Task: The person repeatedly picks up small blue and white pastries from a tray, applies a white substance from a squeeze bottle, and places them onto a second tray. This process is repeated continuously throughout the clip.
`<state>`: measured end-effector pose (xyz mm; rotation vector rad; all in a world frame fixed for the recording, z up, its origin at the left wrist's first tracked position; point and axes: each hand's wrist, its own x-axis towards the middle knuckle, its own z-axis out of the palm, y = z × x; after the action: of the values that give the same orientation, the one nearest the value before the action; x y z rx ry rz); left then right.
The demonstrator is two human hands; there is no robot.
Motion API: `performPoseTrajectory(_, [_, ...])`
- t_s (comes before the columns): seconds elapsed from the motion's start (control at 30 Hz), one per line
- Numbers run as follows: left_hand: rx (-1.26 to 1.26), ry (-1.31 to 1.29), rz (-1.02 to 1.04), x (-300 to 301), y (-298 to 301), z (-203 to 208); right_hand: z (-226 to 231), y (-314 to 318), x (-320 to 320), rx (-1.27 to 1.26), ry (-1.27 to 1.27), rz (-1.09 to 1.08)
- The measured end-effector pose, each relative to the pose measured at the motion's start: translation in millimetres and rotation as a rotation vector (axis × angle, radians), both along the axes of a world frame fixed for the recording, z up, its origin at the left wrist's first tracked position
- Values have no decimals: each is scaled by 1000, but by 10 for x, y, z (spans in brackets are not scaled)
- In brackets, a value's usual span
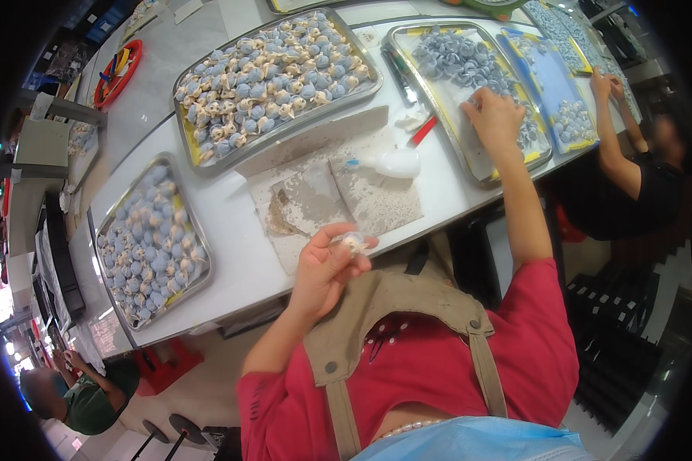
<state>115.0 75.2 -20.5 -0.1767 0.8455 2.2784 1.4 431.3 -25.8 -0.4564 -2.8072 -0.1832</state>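
Note:
My left hand (327, 269) is closed around a small pale figurine (352, 243), held between thumb and fingers just past the table's near edge. The figurine is cream and whitish; its finer shape is too small to tell. Reaching forward, my right hand (498, 119) is over a metal tray (457, 100) lined with white and yellow. Its fingertips are pinched together, and what they hold, if anything, is hidden. Loose grey-blue cup-shaped pieces (457, 58) lie heaped at that tray's far end, with more along its right side beneath my hand.
A large tray (284, 132) and a smaller left tray (206, 250) hold many blue-and-cream figurines. Between them and my right hand lie worn cardboard (377, 203), a white squeeze bottle (398, 163) and a red-handled tool (423, 132). A co-worker's hands (609, 86) are beside a blue tray (550, 84).

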Motion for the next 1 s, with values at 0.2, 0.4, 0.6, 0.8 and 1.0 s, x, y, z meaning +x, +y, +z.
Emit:
performPoseTrajectory(0.2, [-206,24,49,3,55,21,107,-290,152,-218,351,390])
performPoseTrajectory(0.4, [-183,96,40,3,65,15,505,-1306,795,-760,39,1085])
performPoseTrajectory(0.6, [-223,175,36,15,65,22,471,-1524,883,-605,10,1213])
performPoseTrajectory(0.8, [-232,216,91,34,85,-6,452,-1604,930,-609,91,1162])
performPoseTrajectory(1.0, [-322,331,145,31,97,-11,339,-1703,1091,-621,250,954])
